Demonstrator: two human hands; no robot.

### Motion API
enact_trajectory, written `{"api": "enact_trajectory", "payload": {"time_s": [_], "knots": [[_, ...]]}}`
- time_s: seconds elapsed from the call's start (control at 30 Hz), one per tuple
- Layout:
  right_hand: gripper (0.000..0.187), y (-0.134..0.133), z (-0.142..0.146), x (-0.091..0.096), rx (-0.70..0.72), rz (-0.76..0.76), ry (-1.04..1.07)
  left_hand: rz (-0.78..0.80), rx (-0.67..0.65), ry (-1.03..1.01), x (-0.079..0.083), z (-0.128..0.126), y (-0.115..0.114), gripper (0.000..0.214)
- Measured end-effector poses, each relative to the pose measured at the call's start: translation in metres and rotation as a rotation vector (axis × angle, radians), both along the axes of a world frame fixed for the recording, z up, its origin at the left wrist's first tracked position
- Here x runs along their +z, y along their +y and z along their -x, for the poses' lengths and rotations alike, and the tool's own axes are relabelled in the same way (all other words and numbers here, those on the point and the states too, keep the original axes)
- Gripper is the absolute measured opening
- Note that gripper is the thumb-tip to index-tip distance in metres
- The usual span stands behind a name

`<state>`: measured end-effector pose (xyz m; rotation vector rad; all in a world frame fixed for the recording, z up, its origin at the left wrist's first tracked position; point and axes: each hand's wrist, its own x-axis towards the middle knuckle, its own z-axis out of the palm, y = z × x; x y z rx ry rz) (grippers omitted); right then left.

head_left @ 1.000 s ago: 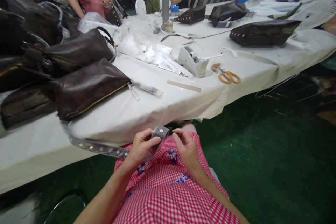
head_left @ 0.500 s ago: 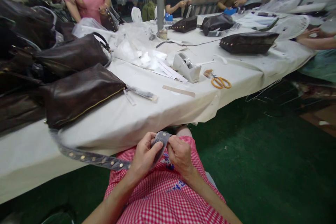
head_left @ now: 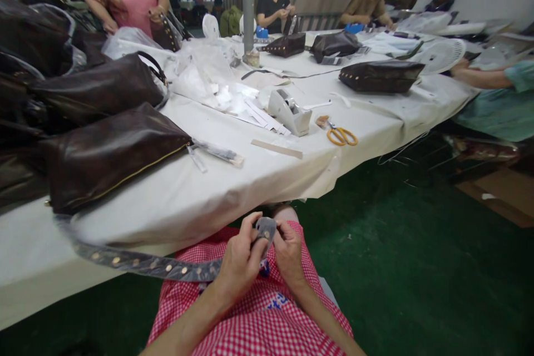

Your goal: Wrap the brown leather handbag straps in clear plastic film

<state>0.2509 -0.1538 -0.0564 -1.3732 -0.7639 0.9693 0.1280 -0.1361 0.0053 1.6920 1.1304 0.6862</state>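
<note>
A dark bag strap (head_left: 167,268) with gold studs, wrapped in clear plastic film, runs from the end of a dark brown handbag (head_left: 112,158) across to my lap. My left hand (head_left: 240,258) is closed around the strap near its far end, thumb pressed over a stud. At that end, my right hand (head_left: 289,253) pinches the strap's edge or its film between thumb and fingers; the exact spot is hidden. Both hands are above a red checked apron (head_left: 233,322). The handbag lies on the white-covered table with its gold zipper facing me.
On the table (head_left: 225,194) are a tape dispenser (head_left: 291,113), orange-handled scissors (head_left: 341,135), a flat tan strip (head_left: 276,148) and crumpled plastic (head_left: 200,69). More dark bags (head_left: 98,86) pile up at left. Another bag (head_left: 379,75) sits at right. Several people work around the table.
The view has shifted slightly, moving the table's things left. My left hand has turned a little around the strap's end, and both hands stay close together on it.
</note>
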Motion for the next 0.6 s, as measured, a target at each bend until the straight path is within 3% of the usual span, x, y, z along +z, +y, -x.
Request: {"api": "enact_trajectory", "payload": {"time_s": [0.13, 0.3, 0.6], "knots": [[0.014, 0.000, 0.004, 0.001, -0.025, 0.050, 0.388, 0.027, 0.060, -0.083, -0.005, -0.004, 0.000, 0.033], [0.018, -0.001, 0.008, 0.009, -0.052, 0.092, 0.736, 0.056, 0.074, -0.038, -0.005, -0.002, -0.003, 0.019], [0.024, -0.003, 0.012, 0.013, 0.011, 0.208, 1.034, 0.088, 0.051, -0.064, -0.005, 0.009, -0.006, 0.025]]}}
